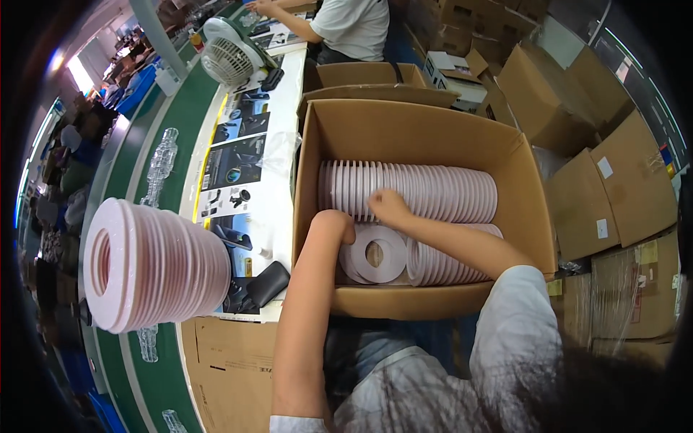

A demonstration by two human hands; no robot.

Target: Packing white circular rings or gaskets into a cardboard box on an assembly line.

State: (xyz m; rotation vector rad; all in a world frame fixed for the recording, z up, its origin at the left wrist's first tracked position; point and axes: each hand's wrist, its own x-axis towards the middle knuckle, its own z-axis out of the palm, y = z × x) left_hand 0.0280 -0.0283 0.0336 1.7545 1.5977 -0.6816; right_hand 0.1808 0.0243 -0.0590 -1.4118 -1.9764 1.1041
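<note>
An open cardboard box (426, 303) in front of me holds pale pinkish-white plastic rings. One long row of rings (440, 189) lies on its side along the far part. Nearer to me is a shorter row (447, 268), and beside it a ring (393, 252) lies face up. My right hand (390, 208) is closed against the front of the long row, near its left end; what its fingers grip, if anything, is hidden. Bent down inside the box's left wall, my left hand (339, 222) is just above the face-up ring, its fingers mostly out of sight.
To the left, a tall stack of the same rings (170, 267) stands by the green conveyor belt (170, 151). Printed sheets (234, 162), a white fan (229, 58) and a black object (267, 283) lie along the bench. Cardboard boxes (613, 195) crowd the right. Another person (352, 29) works beyond.
</note>
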